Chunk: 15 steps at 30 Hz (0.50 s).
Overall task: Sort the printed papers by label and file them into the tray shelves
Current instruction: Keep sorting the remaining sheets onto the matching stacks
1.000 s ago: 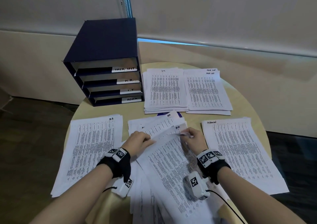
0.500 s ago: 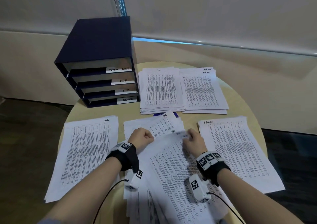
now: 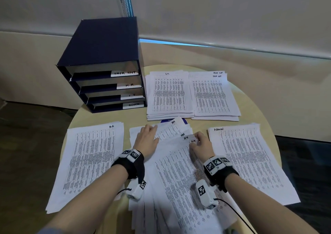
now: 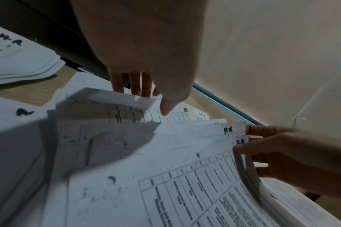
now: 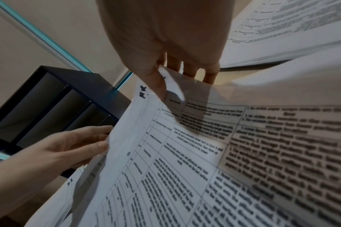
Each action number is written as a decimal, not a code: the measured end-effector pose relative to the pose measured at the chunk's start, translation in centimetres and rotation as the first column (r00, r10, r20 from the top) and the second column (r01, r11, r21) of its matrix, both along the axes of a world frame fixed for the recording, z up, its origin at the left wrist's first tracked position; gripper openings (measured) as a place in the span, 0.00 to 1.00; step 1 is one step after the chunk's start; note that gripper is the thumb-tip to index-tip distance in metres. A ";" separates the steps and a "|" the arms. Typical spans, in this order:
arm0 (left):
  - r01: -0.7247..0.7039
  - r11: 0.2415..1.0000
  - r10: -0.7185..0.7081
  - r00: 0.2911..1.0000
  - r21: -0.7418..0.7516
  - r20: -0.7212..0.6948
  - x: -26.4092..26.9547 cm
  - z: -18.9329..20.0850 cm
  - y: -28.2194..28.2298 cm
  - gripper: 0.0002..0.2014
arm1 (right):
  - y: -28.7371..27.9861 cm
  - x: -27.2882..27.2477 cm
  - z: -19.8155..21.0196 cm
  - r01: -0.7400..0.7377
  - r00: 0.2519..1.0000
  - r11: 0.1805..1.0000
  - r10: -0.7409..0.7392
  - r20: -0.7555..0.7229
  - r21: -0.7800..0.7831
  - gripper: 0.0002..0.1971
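A fanned pile of printed sheets (image 3: 180,176) lies in the middle of the round table, several top corners marked "HR". My left hand (image 3: 146,138) rests flat with straight fingers on the pile's upper left part (image 4: 130,86). My right hand (image 3: 200,144) pinches the top right corners of a few sheets (image 5: 165,86) between thumb and fingers and lifts them slightly (image 4: 241,138). The dark blue tray shelf unit (image 3: 105,63) stands at the back left, its four shelves labelled TASK LIST, H.R, I.T and ADMIN.
Sorted stacks lie around the pile: an HR stack (image 3: 89,162) at left, an ADMIN stack (image 3: 249,160) at right, an I.T stack (image 3: 169,94) and a TASK LIST stack (image 3: 213,94) at the back. The table edge (image 3: 265,112) curves close behind them.
My left hand has uncurled and slid up and left onto the upper sheets. My right hand has fanned further HR corners up at the pile's top right.
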<state>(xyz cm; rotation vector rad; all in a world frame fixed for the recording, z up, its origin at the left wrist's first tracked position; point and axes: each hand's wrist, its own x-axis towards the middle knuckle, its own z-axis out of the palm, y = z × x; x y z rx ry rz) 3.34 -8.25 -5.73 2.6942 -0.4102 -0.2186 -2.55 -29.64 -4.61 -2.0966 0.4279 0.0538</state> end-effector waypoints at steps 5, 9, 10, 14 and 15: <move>0.107 0.991 -0.115 0.988 0.082 0.104 -0.3 -0.2 -0.3 0.22 | -0.2 -0.2 0.7 -0.011 1.000 1.000 0.011 -0.019 -0.002 0.07; 0.176 0.982 -0.187 0.937 0.064 0.296 -0.7 -0.1 0.0 0.09 | -0.1 -0.3 0.5 0.024 1.000 0.999 -0.023 -0.011 0.044 0.12; 0.179 0.983 -0.183 0.927 0.045 0.328 -0.8 0.1 0.0 0.06 | -0.2 -0.4 0.4 0.030 1.000 0.998 -0.030 0.000 0.058 0.15; 0.207 0.978 -0.205 0.921 0.030 0.331 -1.1 1.1 -0.1 0.08 | -0.4 -0.4 -0.2 -0.040 0.999 0.999 0.039 0.016 0.013 0.12; 0.225 0.974 -0.222 0.927 0.025 0.303 -1.0 1.2 0.0 0.09 | -0.4 -0.3 -0.2 -0.052 0.998 0.999 0.052 0.026 -0.003 0.13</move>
